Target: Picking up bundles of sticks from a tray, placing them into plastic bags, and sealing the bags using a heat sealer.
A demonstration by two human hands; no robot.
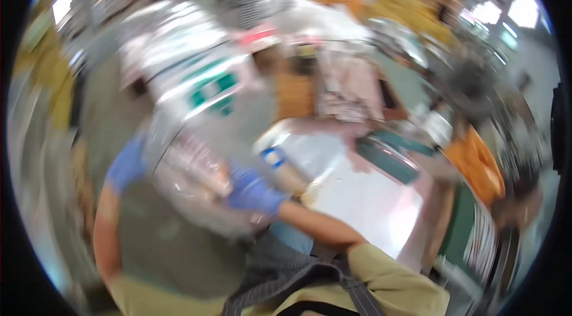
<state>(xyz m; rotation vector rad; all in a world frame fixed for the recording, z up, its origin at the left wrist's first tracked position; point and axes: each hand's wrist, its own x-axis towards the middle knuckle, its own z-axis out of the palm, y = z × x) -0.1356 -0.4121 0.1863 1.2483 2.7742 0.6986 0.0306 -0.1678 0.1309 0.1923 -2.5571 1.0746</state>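
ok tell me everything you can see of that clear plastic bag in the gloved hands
The clear plastic bag is a thin, glossy, crinkled film, smeared by motion blur. Something pinkish shows through it, too blurred to identify. It hangs between the two blue-gloved hands: the left hand meets its left edge, the right hand grips its right side. It sits in front of the person's body, left of the shiny metal table, apparently clear of it.

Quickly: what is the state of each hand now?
Left hand: gloved, grips the clear plastic bag.
Right hand: gloved, grips the same bag.
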